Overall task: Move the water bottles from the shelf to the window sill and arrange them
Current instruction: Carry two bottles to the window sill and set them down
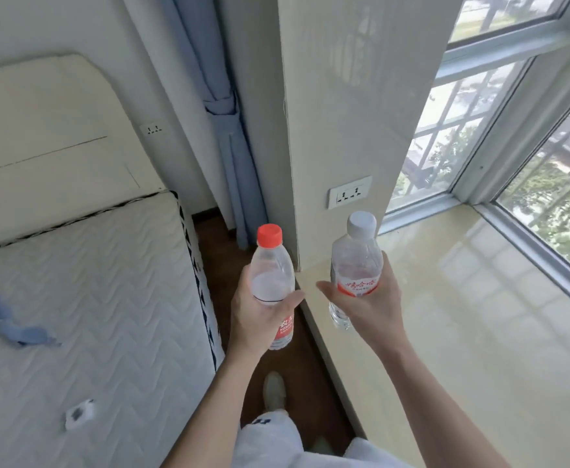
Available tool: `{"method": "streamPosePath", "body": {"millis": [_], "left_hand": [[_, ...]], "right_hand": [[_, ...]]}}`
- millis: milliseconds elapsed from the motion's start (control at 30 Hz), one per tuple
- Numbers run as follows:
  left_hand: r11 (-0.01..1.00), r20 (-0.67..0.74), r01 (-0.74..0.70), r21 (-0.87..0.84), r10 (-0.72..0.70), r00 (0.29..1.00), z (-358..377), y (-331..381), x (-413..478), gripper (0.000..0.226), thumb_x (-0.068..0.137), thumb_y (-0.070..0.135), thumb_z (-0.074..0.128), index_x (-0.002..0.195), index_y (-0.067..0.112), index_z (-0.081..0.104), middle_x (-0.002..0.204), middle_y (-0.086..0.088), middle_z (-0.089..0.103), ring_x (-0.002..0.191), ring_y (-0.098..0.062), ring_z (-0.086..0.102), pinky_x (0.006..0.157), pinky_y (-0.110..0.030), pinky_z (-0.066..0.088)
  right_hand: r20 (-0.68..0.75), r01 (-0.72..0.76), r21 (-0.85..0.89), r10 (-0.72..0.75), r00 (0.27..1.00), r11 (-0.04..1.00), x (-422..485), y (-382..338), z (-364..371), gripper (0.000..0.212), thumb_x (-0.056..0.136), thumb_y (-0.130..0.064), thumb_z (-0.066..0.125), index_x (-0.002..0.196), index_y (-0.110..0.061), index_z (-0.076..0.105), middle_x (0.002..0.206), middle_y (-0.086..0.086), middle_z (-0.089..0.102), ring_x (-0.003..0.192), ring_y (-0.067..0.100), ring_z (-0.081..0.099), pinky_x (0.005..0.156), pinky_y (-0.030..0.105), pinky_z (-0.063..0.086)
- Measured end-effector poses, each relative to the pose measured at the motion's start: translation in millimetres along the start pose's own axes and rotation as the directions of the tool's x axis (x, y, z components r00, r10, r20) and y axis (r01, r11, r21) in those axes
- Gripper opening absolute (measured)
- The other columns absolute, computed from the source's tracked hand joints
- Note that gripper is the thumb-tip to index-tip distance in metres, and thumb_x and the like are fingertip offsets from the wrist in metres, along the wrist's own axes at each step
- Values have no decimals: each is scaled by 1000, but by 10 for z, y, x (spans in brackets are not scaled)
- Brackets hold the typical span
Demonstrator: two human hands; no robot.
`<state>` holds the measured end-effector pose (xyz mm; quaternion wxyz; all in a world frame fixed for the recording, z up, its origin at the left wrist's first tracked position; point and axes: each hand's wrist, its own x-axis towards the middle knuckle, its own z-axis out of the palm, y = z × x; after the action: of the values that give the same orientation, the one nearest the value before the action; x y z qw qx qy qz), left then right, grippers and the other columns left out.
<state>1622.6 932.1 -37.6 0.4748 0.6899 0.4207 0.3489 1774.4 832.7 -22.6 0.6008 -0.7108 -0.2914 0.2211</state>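
1. I'm in a bedroom, on the dark floor (297,366) between bed (91,282) and window sill (462,315).
2. My left hand (260,312) wraps the red-capped bottle (272,265) over the floor. My right hand (371,309) wraps the white-capped bottle (356,255) over the sill's near edge.
3. Both seem light and thin-walled, so a gentle mid-body grip suits them.
4. Beyond lies the glossy sill, then the window (547,197).

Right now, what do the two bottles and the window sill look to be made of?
Red-capped bottle: clear thin plastic, see-through with a moulded cap. White-capped bottle: the same clear plastic, red printed label. Window sill: probably polished stone or glazed tile, cream, glossy; it mirrors the window grid.
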Motion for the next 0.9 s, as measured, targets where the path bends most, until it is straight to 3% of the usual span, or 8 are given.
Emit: {"method": "streamPosePath", "body": {"millis": [167, 333, 400, 467, 567, 667, 733, 900], "left_hand": [[998, 208, 13, -64, 1, 978, 447, 17, 532, 76, 55, 77, 74, 118, 42, 49, 110, 33, 60, 110, 6, 57, 87, -10, 47], [999, 482, -12, -36, 28, 876, 1087, 148, 1052, 71, 58, 71, 76, 115, 39, 50, 112, 26, 55, 111, 1, 55, 93, -19, 44], [999, 576, -42, -24, 48, 816, 1327, 222, 1195, 76, 57, 66, 75, 119, 31, 51, 115, 26, 53, 114, -7, 52, 100, -27, 43], [999, 670, -40, -29, 49, 741, 1554, 289, 1332, 74, 54, 60, 77, 119, 35, 50, 118, 24, 53, 120, -10, 50, 103, -31, 42], [998, 768, -34, -51, 61, 637, 1845, 334, 1510, 69, 54, 57, 80, 115, 43, 49, 120, 23, 54, 119, -7, 50, 100, -26, 41], [996, 825, -27, -90, 90, 558, 2057, 336, 1604, 73, 58, 60, 81, 120, 36, 52, 118, 25, 55, 111, 9, 52, 90, -10, 42], [995, 859, -23, -93, 92, 504, 2183, 323, 1619, 69, 60, 51, 82, 120, 32, 53, 115, 24, 57, 105, 16, 53, 83, -6, 44], [996, 902, -47, -74, 87, 423, 2499, 185, 1609, 59, 68, 27, 89, 117, 24, 56, 103, 28, 63, 99, 10, 59, 79, -6, 44]], "right_hand": [[-179, -101, 2, 100, 979, 995, 371, 103, -316, 60, 61, -23, 94, 107, -26, 56, 94, -9, 67, 87, 6, 66, 76, 31, 55], [-424, -167, 35, 166, 890, 985, 646, 130, -653, 56, 61, -11, 93, 101, -19, 55, 88, -8, 63, 75, -5, 61, 62, 11, 47], [-517, -198, 51, 195, 833, 979, 688, 151, -749, 57, 60, -13, 94, 102, -18, 55, 89, -6, 63, 76, -2, 61, 62, 10, 47], [-614, -222, 73, 219, 758, 972, 717, 179, -833, 57, 59, -16, 94, 101, -18, 55, 90, -2, 64, 77, 4, 63, 63, 12, 48], [-711, -233, 102, 235, 663, 967, 741, 221, -891, 56, 59, -17, 95, 98, -19, 55, 89, -3, 65, 75, 3, 63, 65, 14, 49], [-770, -243, 125, 248, 588, 962, 695, 293, -891, 57, 60, -15, 95, 100, -18, 55, 88, -5, 63, 74, 0, 61, 66, 14, 49], [-795, -248, 152, 268, 544, 957, 642, 363, -892, 58, 59, -14, 95, 102, -18, 56, 90, -2, 64, 77, 4, 63, 67, 16, 50], [-818, -267, 252, 352, 455, 930, 530, 620, -913, 59, 58, -12, 95, 101, -22, 56, 90, -3, 66, 80, 11, 66, 71, 27, 56]]}}
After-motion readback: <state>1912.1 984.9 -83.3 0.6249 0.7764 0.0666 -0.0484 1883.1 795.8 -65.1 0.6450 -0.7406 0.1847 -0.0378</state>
